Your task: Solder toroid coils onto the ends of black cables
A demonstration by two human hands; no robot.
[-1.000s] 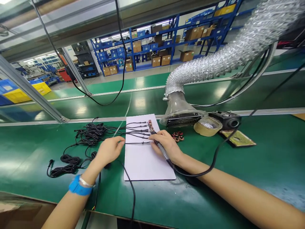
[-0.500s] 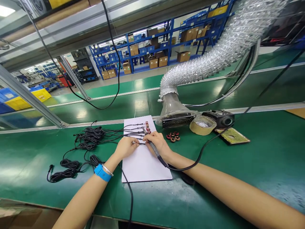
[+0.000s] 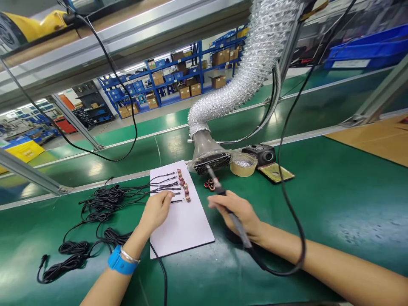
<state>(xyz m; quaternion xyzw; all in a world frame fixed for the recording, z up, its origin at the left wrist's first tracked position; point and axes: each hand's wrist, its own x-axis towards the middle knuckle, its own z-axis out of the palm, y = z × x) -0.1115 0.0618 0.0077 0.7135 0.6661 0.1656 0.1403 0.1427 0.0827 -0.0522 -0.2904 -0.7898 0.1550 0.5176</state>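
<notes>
The left hand (image 3: 155,211) lies half open over the edge of a white sheet (image 3: 181,227), with fingers lightly bent, and it grips nothing that I can see; its fingertips are just beside the lowest wire, but I cannot tell if they touch it; on this wrist there are one blue strap (image 3: 118,261) and one metal bracelet (image 3: 129,256); the right hand (image 3: 237,214) is closed around one soldering iron (image 3: 236,223), off the sheet, and the tip points up and away; on the sheet lie about six black wire ends (image 3: 164,188) side by side, with about six small copper coils (image 3: 184,187) in one row at their tips; left of the sheet, black cables (image 3: 102,199) lie in about three coiled bundles on the green bench (image 3: 334,212); farther on are one small pile of copper rings (image 3: 209,185), one roll of tape (image 3: 243,164), one black device (image 3: 263,155), one yellow pad (image 3: 276,173) and one fume hood (image 3: 212,157) with a silver duct (image 3: 251,72); far away, blue shelves (image 3: 172,72) hold many brown boxes and blue bins.
</notes>
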